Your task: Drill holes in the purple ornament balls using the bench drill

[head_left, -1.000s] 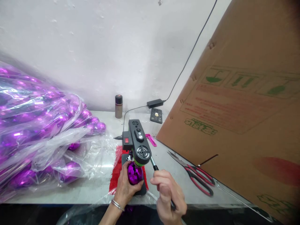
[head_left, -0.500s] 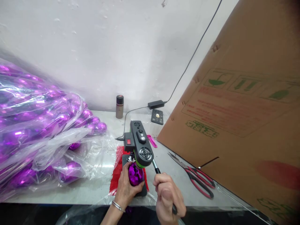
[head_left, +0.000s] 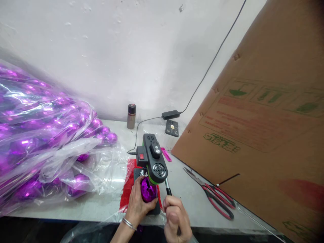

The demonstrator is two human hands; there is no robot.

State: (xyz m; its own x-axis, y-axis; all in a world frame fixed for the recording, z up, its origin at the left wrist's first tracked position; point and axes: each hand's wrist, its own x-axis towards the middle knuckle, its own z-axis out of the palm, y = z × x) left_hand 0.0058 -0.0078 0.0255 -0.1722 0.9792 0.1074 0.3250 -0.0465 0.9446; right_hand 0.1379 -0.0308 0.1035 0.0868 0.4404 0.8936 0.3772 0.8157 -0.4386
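My left hand [head_left: 138, 199], with a silver bangle at the wrist, grips a shiny purple bauble [head_left: 149, 189]. It holds the bauble just below the front end of a small black and green bench machine [head_left: 155, 158] with a red rocker switch and round vents. Whether the bauble touches the machine's underside is hidden. My right hand [head_left: 177, 217] is closed around the black grip of a metal lever [head_left: 167, 185] on the machine's right side. Below the machine lies a red cloth [head_left: 126, 189], partly covered by its black base.
Clear plastic bags of purple baubles [head_left: 50, 135] pile up at left. Scissors [head_left: 212, 195] with red-black handles lie at right before a large cardboard box [head_left: 253, 118]. Behind stand a bottle [head_left: 131, 116], a power adapter [head_left: 170, 114], a dark flat case [head_left: 172, 128] and a pink strip [head_left: 166, 154].
My right hand and the lever have swung slightly left, closer to the machine. The left hand keeps the bauble in the same place. The whole view has shifted a little.
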